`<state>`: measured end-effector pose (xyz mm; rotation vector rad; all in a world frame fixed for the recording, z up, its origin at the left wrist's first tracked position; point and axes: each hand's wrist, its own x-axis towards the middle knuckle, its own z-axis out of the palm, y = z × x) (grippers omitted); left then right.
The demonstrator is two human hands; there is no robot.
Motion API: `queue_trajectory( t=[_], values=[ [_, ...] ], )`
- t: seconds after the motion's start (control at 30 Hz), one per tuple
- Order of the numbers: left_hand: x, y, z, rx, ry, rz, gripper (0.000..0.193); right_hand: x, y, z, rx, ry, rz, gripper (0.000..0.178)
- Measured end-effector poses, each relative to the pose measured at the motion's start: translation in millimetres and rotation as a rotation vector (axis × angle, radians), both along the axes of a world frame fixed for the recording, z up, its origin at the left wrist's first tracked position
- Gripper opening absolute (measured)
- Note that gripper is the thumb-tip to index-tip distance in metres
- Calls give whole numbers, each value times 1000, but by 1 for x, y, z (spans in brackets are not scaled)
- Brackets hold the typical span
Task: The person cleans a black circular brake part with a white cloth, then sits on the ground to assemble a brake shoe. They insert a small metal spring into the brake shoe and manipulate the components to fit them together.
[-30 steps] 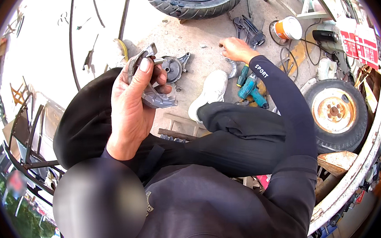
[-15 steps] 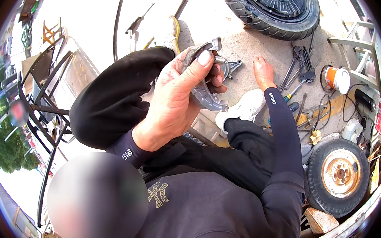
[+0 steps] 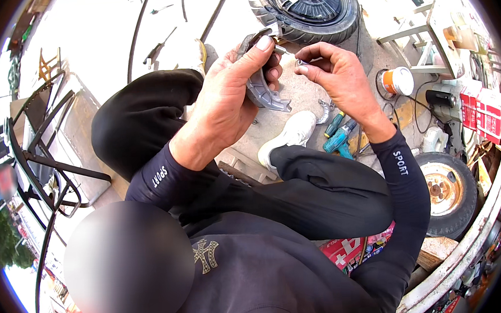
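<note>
Raised over my lap, my left hand (image 3: 223,92) is closed round a curved silver metal casting (image 3: 266,97), shaped like a brake shoe. My thumb presses on its top, and the fingers curl behind it, hiding part of it. Just to its right, my right hand (image 3: 342,82) pinches a small shiny metal piece (image 3: 300,63) between thumb and fingertips. What exact kind of piece it is, I cannot tell. A small gap separates it from the casting.
A black-tyred hub-motor wheel (image 3: 352,16) lies beyond my hands. Near my white shoe (image 3: 295,132) are a teal power drill (image 3: 339,142) and a screwdriver (image 3: 333,126). To the right stand an orange-and-white tub (image 3: 398,81), a stool (image 3: 426,28) and a rusty-rimmed wheel (image 3: 467,203). Black metal frames (image 3: 47,160) stand left.
My right hand has come up from near the floor to beside the casting, now with a small metal piece in its fingertips. My left hand still holds the casting. The view has shifted rightward.
</note>
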<state>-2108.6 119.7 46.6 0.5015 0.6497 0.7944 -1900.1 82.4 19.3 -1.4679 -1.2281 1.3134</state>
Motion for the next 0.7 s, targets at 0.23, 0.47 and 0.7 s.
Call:
queue_trajectory(
  t=[0.23, 0.47, 0.7],
  values=[
    [6, -12, 7, -19, -52, -114, 21, -45, -53, 62, 309, -217, -68, 24],
    [-3, -10, 7, -55, -53, -127, 22, -53, -49, 65, 485, -357, 24, 27],
    [-10, -8, 6, -32, -79, -138, 23, -52, -42, 71, 520, -373, 125, 24]
  ],
)
